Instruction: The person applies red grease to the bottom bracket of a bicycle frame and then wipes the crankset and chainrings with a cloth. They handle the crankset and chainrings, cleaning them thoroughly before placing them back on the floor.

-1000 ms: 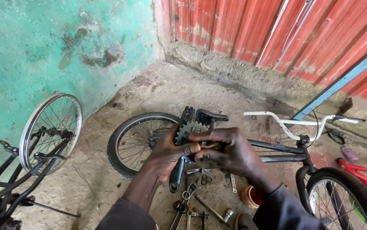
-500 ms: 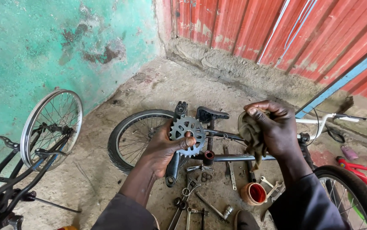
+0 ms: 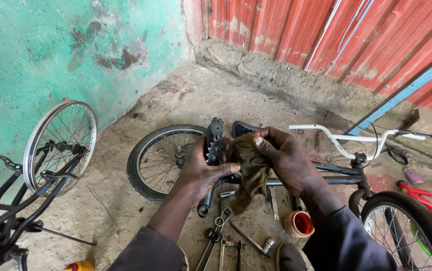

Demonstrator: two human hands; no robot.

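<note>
My left hand [image 3: 201, 173] grips a toothed chainring with its black crank arm [image 3: 214, 150], held up over a small bicycle lying on the ground. My right hand [image 3: 286, 158] presses a dirty olive rag [image 3: 250, 173] against the chainring's face. The rag hides most of the teeth. Below my hands lie the bicycle frame [image 3: 333, 173] and its rear wheel [image 3: 160, 160].
Wrenches and a socket [image 3: 236, 236] lie on the concrete below, beside a small orange tub [image 3: 298, 224]. White handlebars [image 3: 356, 138] and a front tyre [image 3: 411, 226] are at right. Another upturned bicycle with a wheel [image 3: 58, 145] stands at left by the green wall.
My right hand, which was lifted away with the rag, has come back left onto the chainring. The chainring has turned edge-on in my left hand.
</note>
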